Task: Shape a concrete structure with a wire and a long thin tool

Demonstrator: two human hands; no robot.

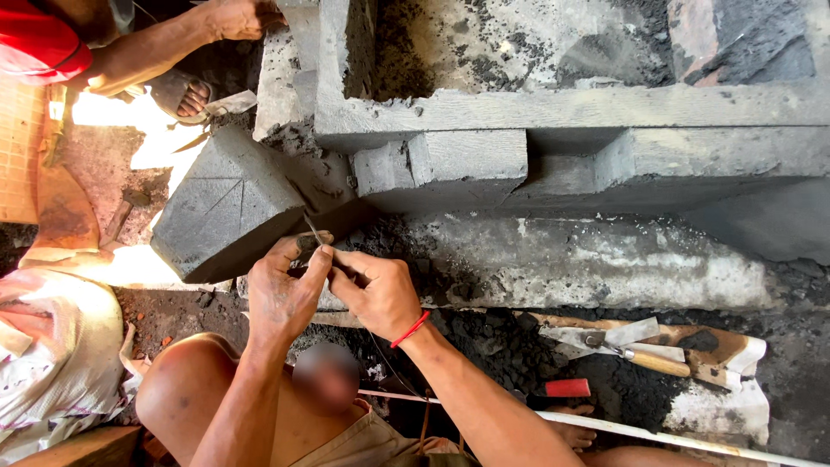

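Observation:
My left hand (281,294) and my right hand (379,294), which wears a red wrist band, meet fingertip to fingertip. Together they pinch a thin metal nail (312,230) that pokes up toward a dark grey stone block (226,203). A thin string (380,355) hangs down from under my right hand. The hands hover just below the corner where the loose block meets the stepped grey stone structure (553,112). My bare knee (181,389) is at the lower left.
Another person's arm (156,47) and sandalled foot (186,95) are at the top left. A trowel with a wooden handle (618,344) lies on dark mortar at the right, beside a red-capped tool (566,387) and a white rod (674,438). White sacks (52,346) lie at the left.

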